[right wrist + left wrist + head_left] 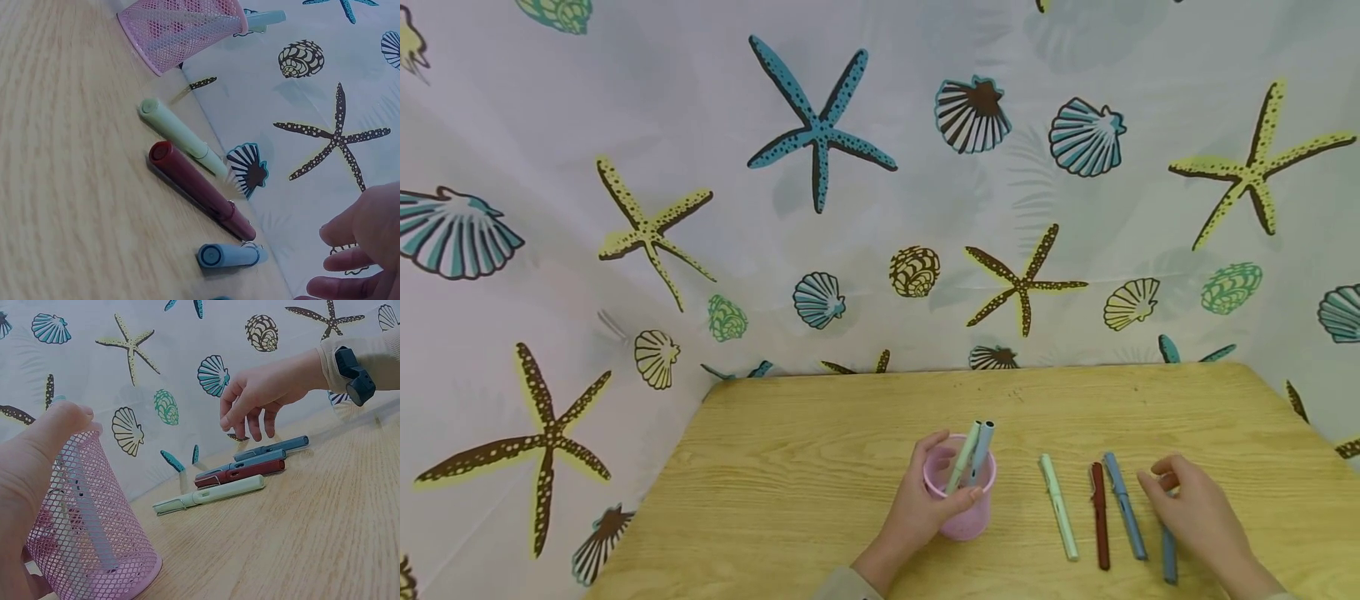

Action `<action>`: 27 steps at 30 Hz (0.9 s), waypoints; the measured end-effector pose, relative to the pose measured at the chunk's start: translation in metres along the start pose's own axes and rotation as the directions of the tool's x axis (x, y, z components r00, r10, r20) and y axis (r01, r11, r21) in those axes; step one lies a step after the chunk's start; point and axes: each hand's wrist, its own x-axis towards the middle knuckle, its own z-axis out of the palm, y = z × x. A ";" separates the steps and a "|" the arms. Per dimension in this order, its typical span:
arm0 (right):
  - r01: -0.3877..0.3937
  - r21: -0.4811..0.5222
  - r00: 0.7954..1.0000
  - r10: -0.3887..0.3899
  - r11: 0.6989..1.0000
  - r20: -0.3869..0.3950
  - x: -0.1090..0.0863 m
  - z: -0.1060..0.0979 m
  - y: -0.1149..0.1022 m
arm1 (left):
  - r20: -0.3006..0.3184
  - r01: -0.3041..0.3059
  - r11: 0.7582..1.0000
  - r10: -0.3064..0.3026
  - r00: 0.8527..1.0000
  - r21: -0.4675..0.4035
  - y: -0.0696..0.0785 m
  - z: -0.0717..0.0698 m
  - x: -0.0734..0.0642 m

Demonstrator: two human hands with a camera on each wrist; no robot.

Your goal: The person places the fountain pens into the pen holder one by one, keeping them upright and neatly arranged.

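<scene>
My left hand (917,504) grips a pink mesh pen cup (966,523), its thumb at the near rim and its fingers around the far side. A light green pen (961,462) and a blue pen (982,454) lean inside it. To the right of the cup lie a light green pen (1060,510), a dark red pen (1100,515) and a blue pen (1125,507). My right hand (1201,510) hovers over another blue pen (1169,560), partly covering it in the head view. The left wrist view shows that right hand (269,394) above the pens, fingers hanging loosely with nothing in them.
The pens and cup are on a wood-grain table (790,450). A white curtain (880,192) printed with starfish and shells stands behind the table and along both sides. A dark device (355,375) is strapped to the right wrist.
</scene>
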 end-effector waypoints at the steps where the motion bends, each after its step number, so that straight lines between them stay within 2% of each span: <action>1: -0.003 -0.007 1.000 0.003 1.000 0.001 0.000 0.000 0.002 | 0.001 0.002 1.000 -0.002 1.000 0.002 0.000 0.000 0.000; 14: -0.092 -0.049 0.994 0.094 0.995 0.051 0.001 -0.001 0.025 | 0.006 0.025 1.000 -0.025 1.000 0.003 0.002 -0.001 -0.001; 27: -0.155 -0.114 0.979 0.168 0.981 0.116 0.008 0.004 0.025 | 0.004 -0.001 1.000 0.001 1.000 -0.005 0.002 -0.001 -0.001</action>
